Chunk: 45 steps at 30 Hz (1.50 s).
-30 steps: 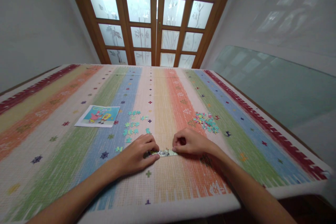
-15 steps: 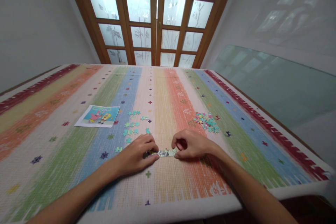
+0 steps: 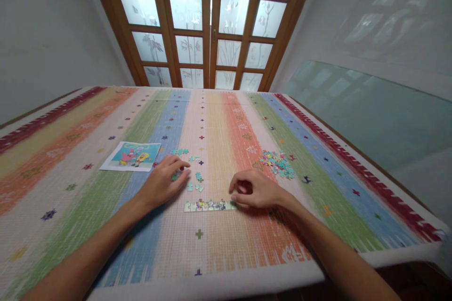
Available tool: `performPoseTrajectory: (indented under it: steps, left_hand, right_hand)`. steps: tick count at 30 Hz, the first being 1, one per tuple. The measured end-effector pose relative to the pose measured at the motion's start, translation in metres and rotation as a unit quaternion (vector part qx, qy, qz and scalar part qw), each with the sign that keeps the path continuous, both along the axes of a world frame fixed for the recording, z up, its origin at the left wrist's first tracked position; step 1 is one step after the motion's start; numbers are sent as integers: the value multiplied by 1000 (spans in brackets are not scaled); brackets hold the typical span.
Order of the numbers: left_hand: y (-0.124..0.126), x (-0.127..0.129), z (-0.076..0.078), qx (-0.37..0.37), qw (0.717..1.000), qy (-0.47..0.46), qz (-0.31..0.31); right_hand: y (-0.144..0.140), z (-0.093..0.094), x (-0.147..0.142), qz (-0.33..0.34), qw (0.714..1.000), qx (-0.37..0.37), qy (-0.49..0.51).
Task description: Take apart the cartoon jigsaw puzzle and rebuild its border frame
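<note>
1. The left hand is stretched forward over the blue stripe of the surface, palm down, forearm running back toward the lower left corner. Its fingers are laid on the loose teal pieces scattered there. The grip looks loose, fingertips curled onto a piece or two, but whether anything is actually pinched can't be told, too small to see.

2. The right hand is parked on the orange stripe, wrist down on the cloth, fingers curled under into a half-clenched grip. Its fingertips are pressed against the right end of the joined strip of pieces. Nothing is lifted; the strip is just being touched at that end.

3. The strip itself is lying flat on the pale stripe, between the two hands, closer to the right one. The left end is uncovered.

4. A small pile of pieces is sitting beyond the right hand, near it but not touched.

5. The cartoon picture card is lying flat just left of the left hand's fingers, apart from it.

6. Frosted glass doors are seen behind the far edge.
</note>
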State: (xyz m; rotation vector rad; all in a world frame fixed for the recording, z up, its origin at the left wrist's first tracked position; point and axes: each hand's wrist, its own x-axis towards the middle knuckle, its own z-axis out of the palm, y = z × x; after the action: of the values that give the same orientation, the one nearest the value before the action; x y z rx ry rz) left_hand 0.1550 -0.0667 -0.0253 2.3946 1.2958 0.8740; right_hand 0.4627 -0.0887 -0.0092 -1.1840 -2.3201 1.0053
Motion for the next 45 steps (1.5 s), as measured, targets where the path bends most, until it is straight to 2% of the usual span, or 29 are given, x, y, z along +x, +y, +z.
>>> performPoseTrajectory:
  steps: [3,6,14,22,26,31,35,38,45]
  left_hand:
    - [19,-17,-5,17,997,41,71]
    - [32,-25,-10,17,992,68,105]
    - [40,-25,-14,1,992,72,107]
    - [36,-23,1,-25,992,6,121]
    - [22,-11,10,-69,993,-47,79]
    - [-5,20,19,-124,986,-102,-44]
    - [-24,40,19,-163,972,-115,-122]
    - [-31,45,14,-170,967,-124,-143]
    - [-36,50,4,-162,967,-131,-146]
  right_hand:
    - [-1,0,-2,-10,1000,5,4]
    - [0,-1,-3,-16,1000,11,16]
    - [1,-5,-2,-28,999,20,25]
    - [0,-5,-3,-36,998,23,53]
    - [0,-5,-6,-54,994,28,90]
    - [-5,-6,-16,-70,988,-10,135]
    - [-10,-9,-22,-36,983,-51,171]
    - [-11,-13,-23,-18,980,-72,182]
    - [-12,-11,-23,-8,978,-89,189]
